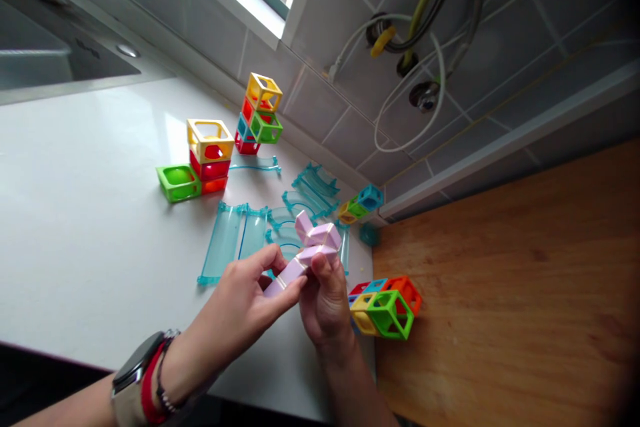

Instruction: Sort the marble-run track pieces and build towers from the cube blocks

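Note:
A pink twist snake puzzle [319, 240] made of wedge segments is held up over the white counter, bent into a zigzag at its far end. My left hand [250, 290] pinches its straight near end between thumb and fingers. Around the folded part, the fingers and thumb of my right hand [327, 300] are closed. Translucent teal track pieces [225, 240] lie on the counter behind both hands, partly covered by them. Just right of my right hand are open-frame cubes [393, 313] in green, yellow, orange and other colours.
Stacked cube frames [210, 147] stand at left, with another tower [259, 113] by the tiled wall. A small cube row [361, 203] sits near the wall corner. The sink [55, 47] is at upper left, a wooden surface [510, 280] at right. Cables [440, 60] hang from the wall.

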